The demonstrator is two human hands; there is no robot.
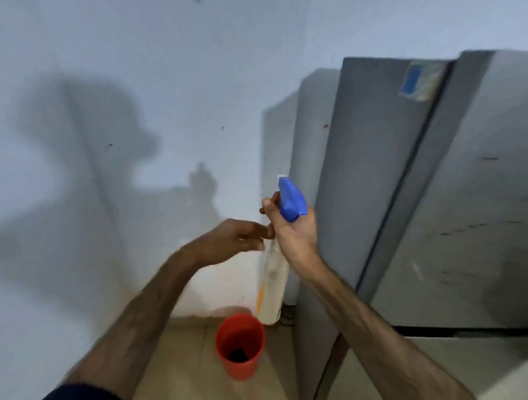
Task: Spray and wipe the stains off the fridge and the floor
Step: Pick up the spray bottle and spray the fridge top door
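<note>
The spray bottle hung upright in the air in front of the fridge's left edge, its blue trigger head uppermost and its pale body reaching down toward the floor; the white nozzle tip pointed up and away toward the wall, so it was not yet aimed at any stain. The right hand clasped the neck just under the head, thumb wrapped round the near side, a hold that seemed meant to put a finger on the trigger, though the trigger finger itself was hidden behind the head. The left hand sat just beside the bottle's shoulder with its fingers loosely curled and their tips at or against the plastic; motion blur kept me from saying whether it pinched the bottle or merely steadied it, and it looked like a support while the grip was settled. Dark streaks and small reddish spots marked the grey fridge doors to the right, the likely first targets. Below, a red bucket stood on the tiled floor near the fridge corner with something dark in its bottom, possibly the wiping cloth, kept close for the wipe to come
</note>
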